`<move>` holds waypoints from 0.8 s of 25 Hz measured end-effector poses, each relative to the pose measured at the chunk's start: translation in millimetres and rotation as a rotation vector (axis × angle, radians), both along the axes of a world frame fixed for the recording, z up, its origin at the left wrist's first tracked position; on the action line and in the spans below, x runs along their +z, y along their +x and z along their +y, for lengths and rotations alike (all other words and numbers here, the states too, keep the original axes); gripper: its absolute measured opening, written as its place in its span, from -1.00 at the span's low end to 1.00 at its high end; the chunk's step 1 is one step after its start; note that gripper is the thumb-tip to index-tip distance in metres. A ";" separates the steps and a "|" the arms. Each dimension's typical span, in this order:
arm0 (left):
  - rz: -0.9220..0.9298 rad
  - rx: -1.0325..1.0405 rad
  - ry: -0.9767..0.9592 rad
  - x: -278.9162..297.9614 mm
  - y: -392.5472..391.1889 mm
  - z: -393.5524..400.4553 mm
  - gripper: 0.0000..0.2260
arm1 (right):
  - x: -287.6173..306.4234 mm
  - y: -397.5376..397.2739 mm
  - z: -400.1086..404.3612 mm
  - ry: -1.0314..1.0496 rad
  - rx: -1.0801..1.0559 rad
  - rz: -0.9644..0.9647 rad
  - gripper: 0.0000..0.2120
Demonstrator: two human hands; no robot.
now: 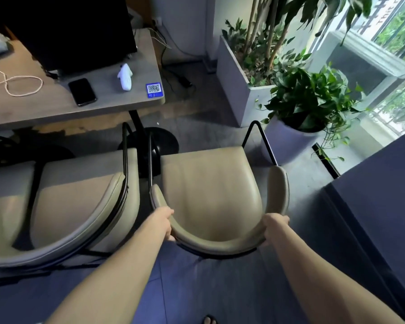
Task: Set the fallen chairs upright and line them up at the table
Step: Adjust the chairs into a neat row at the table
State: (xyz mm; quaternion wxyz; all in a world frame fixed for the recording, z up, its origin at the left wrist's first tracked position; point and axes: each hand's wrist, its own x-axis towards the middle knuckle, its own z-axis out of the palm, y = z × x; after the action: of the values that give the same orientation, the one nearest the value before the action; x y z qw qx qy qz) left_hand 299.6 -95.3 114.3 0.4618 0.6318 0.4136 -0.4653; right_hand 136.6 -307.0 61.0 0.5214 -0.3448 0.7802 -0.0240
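A beige padded chair (211,183) with a black wire frame stands upright in front of me, facing the grey table (45,108). My left hand (166,223) grips the left side of its curved backrest. My right hand (272,226) grips the right side of the same backrest. A second beige chair (80,197) stands upright just to the left, its seat partly under the table's edge. The two chairs sit side by side with a narrow gap between them.
On the table lie a black phone (82,91), a white controller (125,77), a blue QR card (153,89), a cord and a dark monitor (75,29). The black table base (159,139) stands between the chairs. Potted plants (309,106) crowd the right; a dark partition (379,206) stands near right.
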 end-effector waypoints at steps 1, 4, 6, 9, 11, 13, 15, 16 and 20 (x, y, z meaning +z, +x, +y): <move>0.005 0.017 -0.011 -2.4 2.2 -0.4 -0.79 | 7.9 2.5 3.3 0.000 0.009 0.018 -0.44; -0.063 0.011 -0.046 -3.5 12.3 0.3 -0.90 | 13.1 13.6 4.4 -0.019 0.209 0.070 -0.35; -0.100 -0.020 -0.048 -4.7 25.1 -0.2 -0.91 | 9.0 27.6 -4.5 -0.090 0.258 0.077 -0.36; -0.144 -0.008 -0.010 -5.5 49.9 2.1 -0.90 | 4.3 56.6 -4.1 -0.101 0.279 0.029 -0.42; -0.161 -0.003 0.030 -10.2 66.4 5.6 -0.92 | -0.6 75.4 -1.9 -0.097 0.313 0.044 -0.46; -0.169 -0.025 0.022 -11.8 85.0 7.4 -0.84 | -0.9 96.1 -2.1 -0.091 0.346 0.008 -0.51; -0.175 -0.014 0.008 -16.9 100.4 7.7 -0.70 | -0.4 110.6 -6.6 -0.132 0.397 0.009 -0.55; -0.163 -0.027 0.007 -17.5 105.2 5.7 -0.67 | -0.4 114.8 -9.6 -0.142 0.424 0.030 -0.55; -0.146 -0.023 0.016 -19.3 104.1 -0.2 -0.58 | 7.9 114.0 -12.7 -0.138 0.430 0.050 -0.53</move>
State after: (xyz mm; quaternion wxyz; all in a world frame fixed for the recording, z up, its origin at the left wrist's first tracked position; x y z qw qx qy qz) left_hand 403.7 -95.5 94.9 0.4804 0.6724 0.3751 -0.4200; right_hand 250.6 -319.7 68.9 0.4701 -0.5384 0.6980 0.0428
